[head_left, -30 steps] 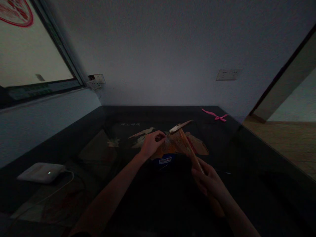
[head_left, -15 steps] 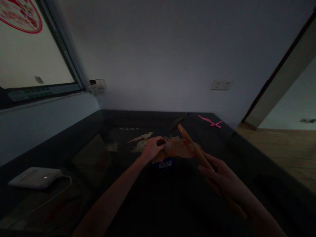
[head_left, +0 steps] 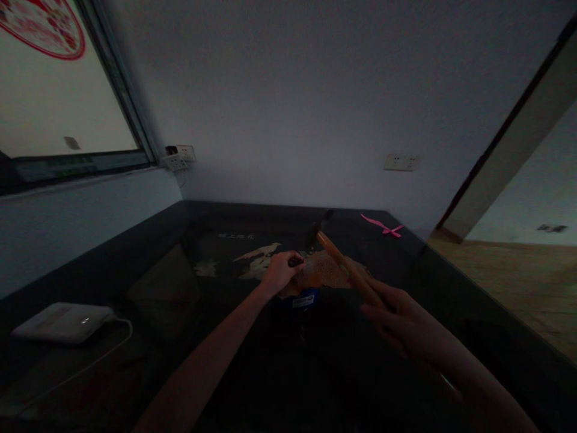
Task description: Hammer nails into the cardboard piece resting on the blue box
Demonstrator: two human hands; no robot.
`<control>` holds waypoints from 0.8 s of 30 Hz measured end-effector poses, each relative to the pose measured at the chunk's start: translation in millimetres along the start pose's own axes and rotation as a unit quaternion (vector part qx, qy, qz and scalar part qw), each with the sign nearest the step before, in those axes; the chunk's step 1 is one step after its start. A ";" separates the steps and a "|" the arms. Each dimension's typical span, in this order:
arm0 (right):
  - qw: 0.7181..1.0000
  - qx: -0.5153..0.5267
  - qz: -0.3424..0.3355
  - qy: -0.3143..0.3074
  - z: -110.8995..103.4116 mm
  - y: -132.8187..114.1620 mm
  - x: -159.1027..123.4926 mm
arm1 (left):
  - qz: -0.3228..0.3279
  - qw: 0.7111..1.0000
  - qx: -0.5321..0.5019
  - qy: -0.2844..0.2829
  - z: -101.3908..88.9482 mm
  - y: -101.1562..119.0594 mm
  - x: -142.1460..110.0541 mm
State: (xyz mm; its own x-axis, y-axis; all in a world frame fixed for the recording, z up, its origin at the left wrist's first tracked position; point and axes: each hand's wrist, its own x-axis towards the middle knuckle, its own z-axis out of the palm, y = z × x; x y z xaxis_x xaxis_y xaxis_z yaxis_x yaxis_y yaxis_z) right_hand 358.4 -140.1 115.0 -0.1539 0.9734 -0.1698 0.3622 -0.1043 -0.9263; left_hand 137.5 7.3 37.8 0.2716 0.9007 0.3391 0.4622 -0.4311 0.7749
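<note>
My right hand (head_left: pixel 392 316) is wrapped round the wooden handle of a hammer (head_left: pixel 342 261). Its dark head is tilted, just above and to the right of my left fingertips. My left hand (head_left: pixel 282 272) is closed in a pinch at the left end of a brown speckled sheet (head_left: pixel 331 270); what sits between thumb and fingers is too dark and small to make out. Under that sheet's left part stands a blue object with a white label (head_left: pixel 303 300), mostly lost in shadow.
A dark glossy table (head_left: pixel 225 391) with a printed pale picture runs up to the wall. At left lies a white power bank (head_left: pixel 67 322) with a cable. A pink ribbon (head_left: pixel 383 226) lies at the far right. Wall sockets (head_left: pixel 401 162) are beyond it.
The hammer head has swung back and forth above the sheet and now sits lower and further left, close to my left fingers. My left hand keeps its pinch. The camera view has shifted slightly.
</note>
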 end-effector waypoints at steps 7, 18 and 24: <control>0.998 -0.057 0.019 -0.020 3.8 0.2 -1.4 | -0.007 1.000 0.026 0.003 -1.8 -0.2 -0.4; 0.998 -0.053 0.006 -0.015 5.3 2.6 -3.0 | -0.024 0.999 0.046 0.001 -2.7 5.3 -1.3; 0.999 -0.052 -0.004 0.006 4.1 1.0 -3.9 | -0.034 0.999 0.008 -0.012 -1.6 9.8 -1.4</control>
State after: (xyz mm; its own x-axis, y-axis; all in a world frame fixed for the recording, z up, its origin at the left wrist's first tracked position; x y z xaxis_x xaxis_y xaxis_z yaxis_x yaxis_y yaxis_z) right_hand 355.6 -144.9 113.4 -0.1460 0.9765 -0.1587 0.4548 -0.0763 -0.8873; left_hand 140.3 2.0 45.7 0.2590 0.9265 0.2730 0.4943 -0.3700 0.7866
